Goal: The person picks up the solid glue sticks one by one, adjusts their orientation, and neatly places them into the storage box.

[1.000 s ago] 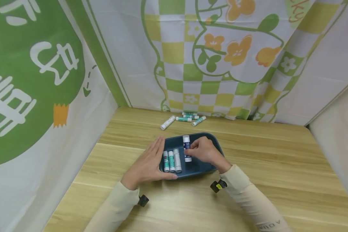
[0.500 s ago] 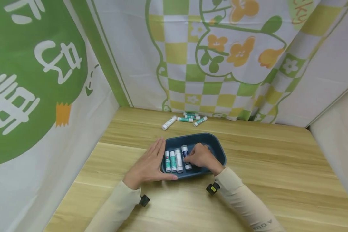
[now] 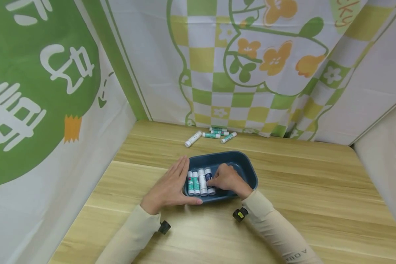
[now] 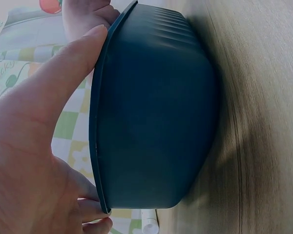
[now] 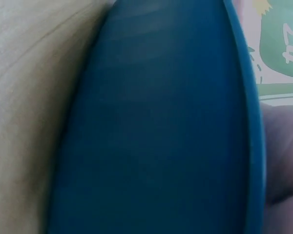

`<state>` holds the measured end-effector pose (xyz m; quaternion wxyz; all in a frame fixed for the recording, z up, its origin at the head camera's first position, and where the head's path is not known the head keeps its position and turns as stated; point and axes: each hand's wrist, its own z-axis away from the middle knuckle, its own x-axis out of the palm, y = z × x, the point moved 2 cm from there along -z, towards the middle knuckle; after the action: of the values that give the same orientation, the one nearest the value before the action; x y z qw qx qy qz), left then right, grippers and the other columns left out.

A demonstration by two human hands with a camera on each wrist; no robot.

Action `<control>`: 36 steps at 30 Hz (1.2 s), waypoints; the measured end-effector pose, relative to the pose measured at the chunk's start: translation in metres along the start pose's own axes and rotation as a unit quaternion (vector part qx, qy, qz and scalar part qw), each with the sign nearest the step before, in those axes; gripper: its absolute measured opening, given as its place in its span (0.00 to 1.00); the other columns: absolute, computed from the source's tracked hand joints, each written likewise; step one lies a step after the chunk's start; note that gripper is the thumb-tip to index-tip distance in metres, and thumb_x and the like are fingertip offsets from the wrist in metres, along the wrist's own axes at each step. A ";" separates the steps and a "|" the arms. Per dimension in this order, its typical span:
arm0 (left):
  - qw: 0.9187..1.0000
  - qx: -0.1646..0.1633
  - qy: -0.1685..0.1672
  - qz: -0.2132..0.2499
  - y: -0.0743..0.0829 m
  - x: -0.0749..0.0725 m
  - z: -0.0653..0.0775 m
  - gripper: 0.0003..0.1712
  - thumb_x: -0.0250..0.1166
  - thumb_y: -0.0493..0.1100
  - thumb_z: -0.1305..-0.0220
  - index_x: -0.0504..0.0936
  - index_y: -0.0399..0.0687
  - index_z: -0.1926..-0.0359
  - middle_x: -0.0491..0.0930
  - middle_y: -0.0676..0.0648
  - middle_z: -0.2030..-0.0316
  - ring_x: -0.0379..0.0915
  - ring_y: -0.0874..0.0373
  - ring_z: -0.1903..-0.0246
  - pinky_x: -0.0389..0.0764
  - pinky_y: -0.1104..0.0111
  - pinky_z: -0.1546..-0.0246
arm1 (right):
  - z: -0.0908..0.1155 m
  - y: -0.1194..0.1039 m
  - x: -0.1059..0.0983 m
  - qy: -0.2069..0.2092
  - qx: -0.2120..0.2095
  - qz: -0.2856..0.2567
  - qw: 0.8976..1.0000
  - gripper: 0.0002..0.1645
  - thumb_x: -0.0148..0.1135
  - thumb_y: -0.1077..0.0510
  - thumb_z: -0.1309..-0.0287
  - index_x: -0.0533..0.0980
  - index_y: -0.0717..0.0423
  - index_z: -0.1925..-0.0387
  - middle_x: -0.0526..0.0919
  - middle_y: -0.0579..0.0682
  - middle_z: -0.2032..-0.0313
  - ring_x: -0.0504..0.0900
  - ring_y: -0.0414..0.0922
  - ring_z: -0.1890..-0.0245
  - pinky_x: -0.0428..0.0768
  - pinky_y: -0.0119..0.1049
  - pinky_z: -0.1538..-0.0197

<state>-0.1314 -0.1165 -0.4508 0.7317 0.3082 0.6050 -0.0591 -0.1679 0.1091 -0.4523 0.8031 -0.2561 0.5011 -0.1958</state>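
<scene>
Our left hand (image 3: 171,183) spans the left end of the bin (image 3: 245,170), thumb and fingers spread, while our right hand (image 3: 227,179) pinches the blue stick (image 3: 208,176) inside it, beside three aligned sticks (image 3: 196,183), with five loose sticks (image 3: 211,135) apparently left beyond the bin.

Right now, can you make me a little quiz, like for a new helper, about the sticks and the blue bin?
1. How many sticks show in the bin?
2. True or false: the left hand is holding a stick.
3. What colour is the stick that the right hand touches?

Key:
1. Four.
2. False; it rests on the bin's rim.
3. Dark blue and white.
</scene>
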 end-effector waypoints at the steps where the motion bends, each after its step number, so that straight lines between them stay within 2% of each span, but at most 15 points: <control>1: 1.000 -0.001 -0.001 0.000 0.000 0.000 0.000 0.82 0.65 0.85 0.47 0.36 0.36 0.16 0.34 0.35 0.15 0.31 0.43 0.14 0.47 0.50 0.14 | 0.000 -0.001 -0.001 -0.005 -0.004 0.003 1.000 0.26 0.77 0.48 0.38 0.85 0.60 0.86 0.73 0.42 0.91 0.65 0.37 0.88 0.61 0.28 0.83; 5: 1.000 -0.004 -0.003 0.003 0.000 -0.001 0.000 0.82 0.65 0.85 0.48 0.36 0.37 0.15 0.34 0.35 0.14 0.31 0.43 0.14 0.47 0.50 0.14 | 0.002 -0.003 -0.008 -0.023 -0.026 0.021 0.999 0.26 0.75 0.48 0.36 0.85 0.60 0.85 0.67 0.40 0.91 0.62 0.36 0.87 0.59 0.28 0.81; 10: 1.000 -0.005 -0.007 0.001 0.000 -0.003 0.000 0.83 0.64 0.86 0.48 0.36 0.37 0.15 0.34 0.35 0.14 0.31 0.43 0.14 0.48 0.50 0.14 | 0.006 -0.004 -0.025 -0.031 -0.052 0.037 0.997 0.32 0.73 0.49 0.33 0.75 0.54 0.91 0.59 0.39 0.91 0.53 0.37 0.88 0.54 0.29 0.80; 12: 1.000 -0.005 -0.008 0.000 0.000 -0.004 -0.001 0.83 0.64 0.87 0.48 0.35 0.37 0.15 0.33 0.36 0.14 0.31 0.43 0.14 0.47 0.51 0.14 | 0.006 -0.005 -0.034 -0.025 -0.059 0.037 0.997 0.31 0.72 0.49 0.32 0.74 0.53 0.90 0.58 0.39 0.90 0.52 0.37 0.87 0.54 0.30 0.79; 16: 1.000 -0.003 -0.009 -0.004 0.000 -0.005 -0.001 0.83 0.64 0.86 0.48 0.35 0.37 0.15 0.33 0.35 0.14 0.30 0.44 0.14 0.47 0.51 0.14 | 0.003 -0.007 -0.056 0.006 -0.078 0.036 0.996 0.20 0.70 0.50 0.31 0.88 0.58 0.76 0.66 0.40 0.87 0.58 0.37 0.86 0.61 0.30 0.77; 19: 1.000 -0.004 -0.009 -0.005 0.000 -0.006 -0.002 0.83 0.65 0.86 0.49 0.35 0.37 0.15 0.33 0.35 0.14 0.30 0.43 0.14 0.47 0.51 0.14 | -0.003 -0.008 -0.074 0.039 -0.084 0.047 0.995 0.16 0.70 0.49 0.31 0.91 0.59 0.65 0.77 0.42 0.82 0.67 0.37 0.82 0.68 0.30 0.74; 23: 1.000 -0.008 -0.013 -0.006 0.000 -0.007 -0.002 0.84 0.64 0.87 0.49 0.35 0.37 0.15 0.32 0.36 0.14 0.30 0.44 0.14 0.47 0.51 0.14 | -0.012 -0.007 -0.095 0.091 -0.076 0.055 0.991 0.18 0.71 0.48 0.33 0.91 0.58 0.69 0.81 0.43 0.80 0.70 0.38 0.80 0.70 0.32 0.72; 27: 1.000 -0.007 -0.012 -0.008 0.000 -0.007 -0.002 0.83 0.65 0.86 0.49 0.36 0.37 0.15 0.33 0.36 0.14 0.30 0.43 0.14 0.47 0.51 0.14 | -0.026 -0.003 -0.109 0.138 -0.068 0.040 0.987 0.20 0.70 0.48 0.32 0.90 0.59 0.74 0.77 0.42 0.86 0.66 0.38 0.84 0.70 0.35 0.70; 29: 1.000 -0.005 -0.010 -0.007 0.000 -0.007 -0.002 0.83 0.65 0.86 0.49 0.36 0.36 0.15 0.34 0.35 0.14 0.30 0.43 0.14 0.47 0.51 0.14 | -0.033 -0.001 -0.113 0.149 -0.059 0.027 0.987 0.24 0.69 0.48 0.31 0.88 0.60 0.79 0.72 0.42 0.90 0.61 0.39 0.86 0.69 0.36 0.70; 31: 1.000 -0.004 -0.009 -0.007 0.000 -0.006 -0.001 0.83 0.65 0.86 0.49 0.36 0.36 0.16 0.34 0.35 0.14 0.31 0.43 0.14 0.47 0.51 0.15 | -0.041 0.001 -0.116 0.159 -0.044 0.003 0.986 0.25 0.69 0.48 0.31 0.85 0.58 0.82 0.71 0.41 0.91 0.60 0.38 0.87 0.69 0.36 0.71; 36: 1.000 -0.001 -0.007 -0.002 0.000 -0.003 0.001 0.84 0.64 0.87 0.49 0.36 0.36 0.16 0.34 0.35 0.15 0.31 0.43 0.14 0.46 0.51 0.15 | -0.061 0.008 -0.116 0.174 0.007 -0.056 0.983 0.24 0.72 0.48 0.34 0.85 0.54 0.84 0.78 0.43 0.89 0.61 0.38 0.87 0.69 0.36 0.75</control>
<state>-0.1315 -0.1176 -0.4484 0.7359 0.3065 0.6006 -0.0620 -0.2715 0.1679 -0.3979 0.6931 -0.2396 0.6169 -0.2857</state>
